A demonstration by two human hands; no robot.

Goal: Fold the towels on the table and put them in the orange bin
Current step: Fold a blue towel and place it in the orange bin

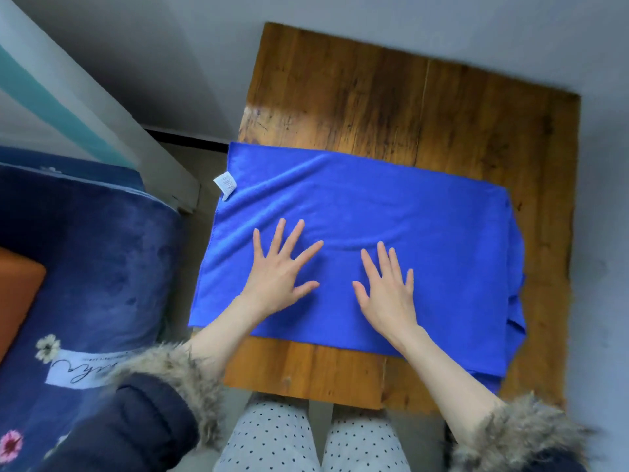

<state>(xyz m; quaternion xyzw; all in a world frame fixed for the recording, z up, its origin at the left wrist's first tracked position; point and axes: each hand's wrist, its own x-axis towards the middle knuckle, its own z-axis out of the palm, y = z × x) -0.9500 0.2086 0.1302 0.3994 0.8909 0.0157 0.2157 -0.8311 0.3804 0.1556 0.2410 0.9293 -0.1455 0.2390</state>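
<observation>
A blue towel (374,206) lies spread across the near half of the wooden table (391,107), its left part hanging past the table's left edge, with a white label (225,184) at that side. More blue cloth (515,301) shows under its right edge. My left hand (277,270) and my right hand (388,287) press flat on the towel with fingers spread, side by side near its front edge, holding nothing. An orange bin (17,294) shows only as a corner at the far left edge.
A dark blue bed cover (95,253) with a flower print lies left of the table, and the orange bin rests on it. Grey walls stand behind and to the right of the table. My knees in dotted trousers (306,441) are below the table's front edge.
</observation>
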